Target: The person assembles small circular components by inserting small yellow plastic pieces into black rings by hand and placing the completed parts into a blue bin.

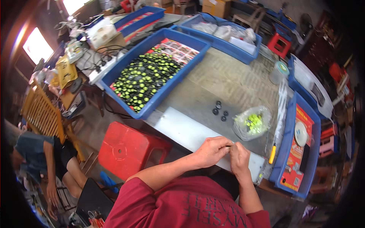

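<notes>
My left hand (212,152) and my right hand (240,156) meet over the near edge of the table, fingertips pinched together. Between them pokes out a small dark piece (229,146), mostly hidden by the fingers, so its kind cannot be made out. Just beyond lie several small black round parts (216,111), loose on the table. To their right sits a clear plastic bag (243,133), its mouth spread around bright yellow-green small pieces (254,122). Under my hands runs a white board (182,127) along the table's front edge.
At left a blue tray (157,102) holds many black parts with yellow-green centres. Another blue tray (276,173) at right contains a white round dish (300,133). A yellow-handled tool (272,154) lies near it. A red stool (123,150) stands at left, near a seated person (36,152).
</notes>
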A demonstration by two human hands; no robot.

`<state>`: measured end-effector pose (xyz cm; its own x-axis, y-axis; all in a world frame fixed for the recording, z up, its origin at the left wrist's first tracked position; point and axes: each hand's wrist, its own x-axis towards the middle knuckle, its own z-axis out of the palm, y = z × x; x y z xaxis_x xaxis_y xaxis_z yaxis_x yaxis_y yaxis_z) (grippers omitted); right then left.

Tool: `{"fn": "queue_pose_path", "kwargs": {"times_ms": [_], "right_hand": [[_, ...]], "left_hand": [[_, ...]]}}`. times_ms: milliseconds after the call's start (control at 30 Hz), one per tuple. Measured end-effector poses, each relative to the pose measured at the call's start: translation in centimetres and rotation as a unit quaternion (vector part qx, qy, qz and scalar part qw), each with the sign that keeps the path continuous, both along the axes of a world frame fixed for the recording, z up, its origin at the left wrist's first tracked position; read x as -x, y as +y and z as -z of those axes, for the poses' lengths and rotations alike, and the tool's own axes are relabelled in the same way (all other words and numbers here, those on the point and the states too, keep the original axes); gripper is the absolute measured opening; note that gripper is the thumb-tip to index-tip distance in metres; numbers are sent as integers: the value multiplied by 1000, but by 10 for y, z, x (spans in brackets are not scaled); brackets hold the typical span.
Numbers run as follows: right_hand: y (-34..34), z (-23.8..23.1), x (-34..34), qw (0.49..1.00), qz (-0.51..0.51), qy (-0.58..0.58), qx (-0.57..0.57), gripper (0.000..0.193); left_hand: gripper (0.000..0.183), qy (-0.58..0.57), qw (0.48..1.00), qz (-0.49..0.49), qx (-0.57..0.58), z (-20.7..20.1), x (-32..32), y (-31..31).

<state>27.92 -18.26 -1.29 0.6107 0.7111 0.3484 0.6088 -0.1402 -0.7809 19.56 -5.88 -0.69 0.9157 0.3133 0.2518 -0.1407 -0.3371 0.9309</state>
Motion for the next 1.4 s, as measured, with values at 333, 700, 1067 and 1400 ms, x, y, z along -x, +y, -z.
{"fn": "queue_pose_path", "kwargs": {"times_ms": [333, 700, 1067, 1400], "right_hand": [[-15, 25, -5, 996, 18, 88, -8, 32], [-17, 27, -5, 999, 19, 39, -23, 29], [-11, 19, -6, 999, 23, 20, -14, 26], [-10, 19, -5, 999, 15, 21, -30, 26]], "left_hand": [[11, 59, 940, -294, -160, -57, 45, 175], [15, 167, 873, -359, -283, -42, 63, 264], [6, 5, 916, -184, -358, -48, -10, 148], [23, 123, 923, -81, -356, 19, -59, 85]]}}
